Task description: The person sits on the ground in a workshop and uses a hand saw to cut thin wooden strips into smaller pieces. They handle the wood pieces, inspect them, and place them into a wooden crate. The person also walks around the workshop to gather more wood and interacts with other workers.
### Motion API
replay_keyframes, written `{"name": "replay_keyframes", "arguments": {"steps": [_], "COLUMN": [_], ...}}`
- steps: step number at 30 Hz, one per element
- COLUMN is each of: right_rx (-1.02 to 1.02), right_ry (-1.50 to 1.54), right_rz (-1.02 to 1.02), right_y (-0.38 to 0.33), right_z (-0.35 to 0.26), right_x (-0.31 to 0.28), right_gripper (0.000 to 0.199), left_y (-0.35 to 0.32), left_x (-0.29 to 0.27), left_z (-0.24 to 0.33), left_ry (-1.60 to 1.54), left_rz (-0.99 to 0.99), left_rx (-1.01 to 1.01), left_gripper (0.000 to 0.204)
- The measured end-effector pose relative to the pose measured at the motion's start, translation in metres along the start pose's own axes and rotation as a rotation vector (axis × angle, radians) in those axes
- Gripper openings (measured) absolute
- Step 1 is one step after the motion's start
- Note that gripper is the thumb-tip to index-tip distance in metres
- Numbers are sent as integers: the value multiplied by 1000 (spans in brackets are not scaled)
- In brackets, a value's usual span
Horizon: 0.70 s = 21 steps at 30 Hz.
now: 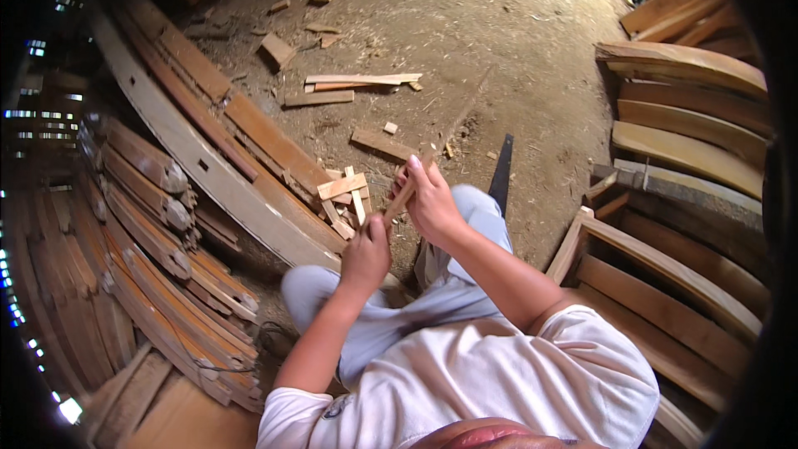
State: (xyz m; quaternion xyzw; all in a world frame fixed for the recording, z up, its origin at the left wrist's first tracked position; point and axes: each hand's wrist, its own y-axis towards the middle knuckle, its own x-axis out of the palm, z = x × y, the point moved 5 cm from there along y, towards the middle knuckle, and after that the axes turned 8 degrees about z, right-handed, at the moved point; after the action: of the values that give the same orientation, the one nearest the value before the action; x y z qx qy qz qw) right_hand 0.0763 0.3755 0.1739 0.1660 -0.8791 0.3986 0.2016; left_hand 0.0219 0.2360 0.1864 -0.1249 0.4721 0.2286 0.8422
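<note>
My left hand (pixel 366 254) is closed around the near end of a narrow wooden strip (pixel 401 200). My right hand (pixel 431 204) grips the same strip farther up, its thumb pressed along the top. The strip slants away from me above my bent legs, and its far tip shows past my right fingers. Short light wooden offcuts (pixel 342 187) lie in a small crossed heap just left of the hands. Behind them a flat wooden piece (pixel 381 145) rests on the ground. Right of my knee, a dark tapered saw blade (pixel 502 170) points away; its lower part is hidden by my leg.
Long boards (pixel 274 140) run along the left beside a pale beam (pixel 208 162) with square holes. Stacked timbers (pixel 154 237) fill the far left. On the right stand wooden frames (pixel 673 262) and curved planks (pixel 690 108). Loose wood strips (pixel 357 81) lie on the dirt floor (pixel 465 41).
</note>
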Motion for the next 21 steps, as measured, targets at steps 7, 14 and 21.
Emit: {"name": "replay_keyframes", "arguments": {"steps": [7, 14, 21], "right_rx": [27, 46, 55], "right_ry": [8, 151, -534], "right_rz": [177, 220, -55], "right_y": [-94, -161, -137], "right_z": [-107, -233, -363], "right_x": [-20, 22, 46], "right_gripper": [24, 30, 69], "left_y": [42, 110, 195], "left_x": [-66, -143, -191], "left_z": [117, 249, 228], "left_ry": [-529, -332, -138], "left_rz": [-339, -543, -565], "left_rx": [-139, -218, -170], "left_gripper": [29, 24, 44]}}
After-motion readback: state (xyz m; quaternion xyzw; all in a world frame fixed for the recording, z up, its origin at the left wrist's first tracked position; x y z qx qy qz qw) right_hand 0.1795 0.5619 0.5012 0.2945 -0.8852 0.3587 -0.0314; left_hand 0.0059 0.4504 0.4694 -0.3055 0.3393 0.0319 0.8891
